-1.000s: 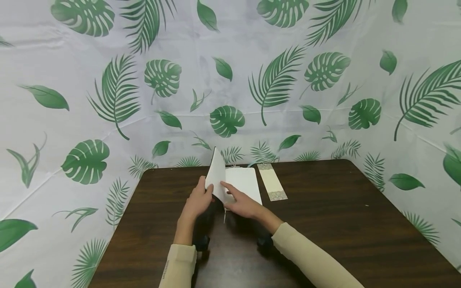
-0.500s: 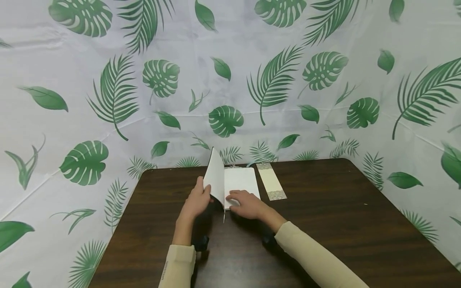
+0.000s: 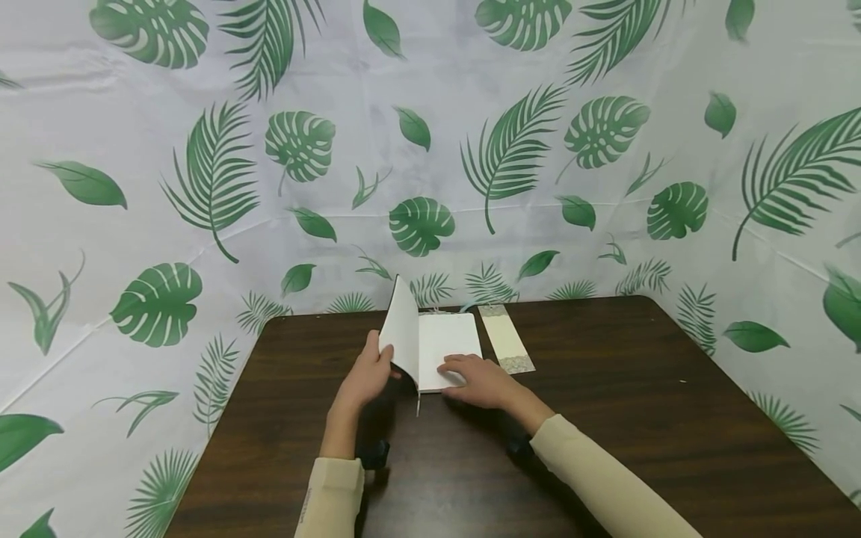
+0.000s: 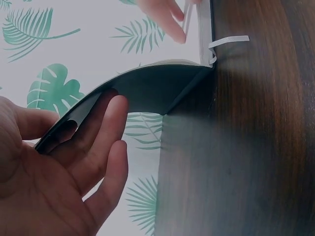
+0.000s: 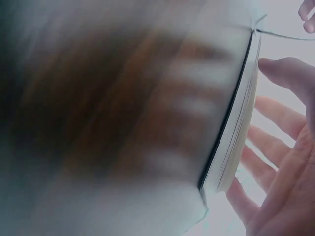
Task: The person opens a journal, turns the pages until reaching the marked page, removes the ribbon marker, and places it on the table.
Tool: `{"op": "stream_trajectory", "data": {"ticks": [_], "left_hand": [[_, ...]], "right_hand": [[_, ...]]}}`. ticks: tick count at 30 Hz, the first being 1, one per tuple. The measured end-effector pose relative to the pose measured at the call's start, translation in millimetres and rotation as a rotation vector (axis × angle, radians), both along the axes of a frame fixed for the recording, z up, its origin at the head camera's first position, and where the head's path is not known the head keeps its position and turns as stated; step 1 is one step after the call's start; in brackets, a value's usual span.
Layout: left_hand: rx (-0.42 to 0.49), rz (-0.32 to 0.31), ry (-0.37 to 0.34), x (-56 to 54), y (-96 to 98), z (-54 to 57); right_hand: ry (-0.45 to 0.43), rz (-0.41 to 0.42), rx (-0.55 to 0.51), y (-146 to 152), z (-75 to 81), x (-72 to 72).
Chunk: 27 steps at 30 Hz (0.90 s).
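A dark-covered notebook (image 3: 449, 336) lies spread on the table, its white right page flat. My left hand (image 3: 365, 376) pinches the raised left cover, thumb on the inner side and fingers behind the dark outside (image 4: 162, 86), which bends in the left wrist view. My right hand (image 3: 480, 381) lies over the lower right of the page, its fingers loosely extended. In the right wrist view those fingers (image 5: 268, 137) are near the edge of the page block (image 5: 236, 132). A thin white ribbon (image 4: 231, 40) sticks out at the foot of the spine.
A cream strip with patterned ends (image 3: 506, 338), like a bookmark, lies right of the notebook. A light blue ribbon (image 3: 468, 307) shows behind them. The dark wooden table (image 3: 605, 388) meets a leaf-print cloth (image 3: 430, 149) at its back and sides.
My right hand has moved from the raised left leaf by the spine, rightward across the right page to its lower right. My left hand keeps hold of the raised cover.
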<state>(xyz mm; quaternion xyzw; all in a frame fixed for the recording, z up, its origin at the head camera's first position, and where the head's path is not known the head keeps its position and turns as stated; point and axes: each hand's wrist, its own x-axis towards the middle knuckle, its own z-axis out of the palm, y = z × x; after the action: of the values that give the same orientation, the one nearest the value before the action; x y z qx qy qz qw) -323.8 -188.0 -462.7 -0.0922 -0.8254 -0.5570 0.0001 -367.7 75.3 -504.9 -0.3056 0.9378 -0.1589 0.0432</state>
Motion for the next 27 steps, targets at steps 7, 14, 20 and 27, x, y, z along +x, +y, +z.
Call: {"op": "stream_trajectory", "data": {"ticks": [7,14,20,27], "left_hand": [[0.020,-0.003,-0.008,1.6,1.2,0.9],[0.017,-0.008,-0.013,3.3,1.9,1.8],[0.017,-0.002,-0.007,1.8,0.8,1.1],[0.001,0.000,-0.021,-0.8,0.7,0.4]], "right_hand": [[0.006,0.040,-0.055,7.3,0.5,-0.2],[0.018,0.056,-0.085,8.7,2.1,1.8],[0.188,0.127,0.004,8.0,6.5,2.7],[0.312,0.147,0.167,6.6,9.4,7.2]]}}
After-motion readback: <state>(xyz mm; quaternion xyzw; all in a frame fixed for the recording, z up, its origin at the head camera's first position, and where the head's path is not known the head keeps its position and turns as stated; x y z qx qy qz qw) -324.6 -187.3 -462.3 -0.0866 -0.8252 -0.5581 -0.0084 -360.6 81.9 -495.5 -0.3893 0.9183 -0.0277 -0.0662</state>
